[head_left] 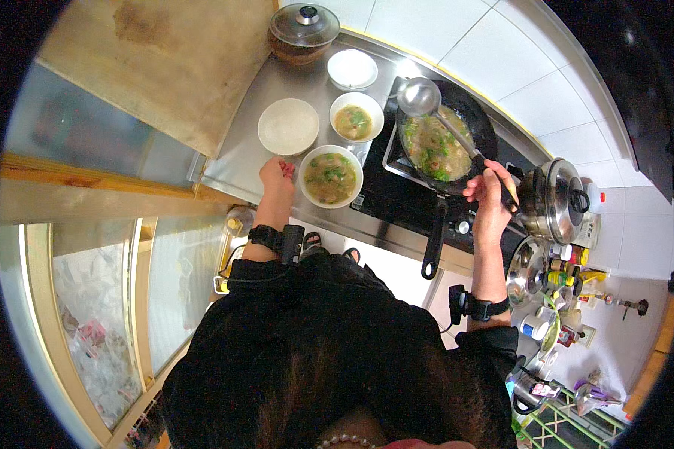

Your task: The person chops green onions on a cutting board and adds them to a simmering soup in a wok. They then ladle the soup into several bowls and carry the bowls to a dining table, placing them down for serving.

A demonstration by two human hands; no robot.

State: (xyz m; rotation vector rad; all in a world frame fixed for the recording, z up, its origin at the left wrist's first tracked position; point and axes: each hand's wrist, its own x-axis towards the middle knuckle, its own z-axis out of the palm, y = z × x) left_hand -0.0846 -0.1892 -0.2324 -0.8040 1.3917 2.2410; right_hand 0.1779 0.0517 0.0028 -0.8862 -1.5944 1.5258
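Note:
Held over the wok point(481, 120), a long metal ladle point(419, 97) has its black handle gripped by my right hand point(490, 191). Its bowl is above the wok's far left rim. In the wok lies a brothy dish point(439, 153) with green leaves. My left hand point(278, 173) rests with fingers curled just left of a large white bowl of soup point(330, 176); anything inside those fingers is hidden. Farther back stand a smaller filled bowl point(354, 122) and a white bowl point(353, 69). A wide pale bowl or plate point(287, 126) sits beyond my left hand.
A brown pot with a glass lid point(304, 30) stands at the counter's back. Right of the black stove point(386, 202) are a lidded steel pot point(558, 202), a shiny round lid or pan point(526, 271) and several bottles and jars. The wok's handle point(433, 243) points toward me.

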